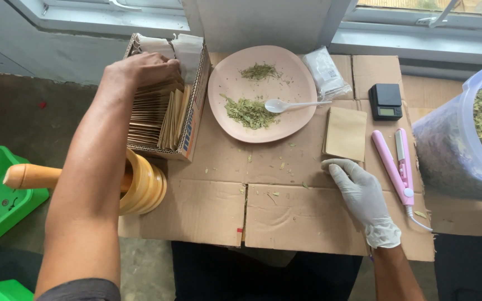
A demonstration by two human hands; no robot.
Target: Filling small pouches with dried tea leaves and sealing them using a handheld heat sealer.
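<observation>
Left hand (140, 69) in pouch box (193, 120) (gloved right hand (361, 195) beside pouch (346, 134)).

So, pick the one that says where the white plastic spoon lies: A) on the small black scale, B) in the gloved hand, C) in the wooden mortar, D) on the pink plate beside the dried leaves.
D: the white plastic spoon lies on the pink plate, its bowl next to the larger heap of dried leaves; the gloved right hand rests on the cardboard without it.
</observation>
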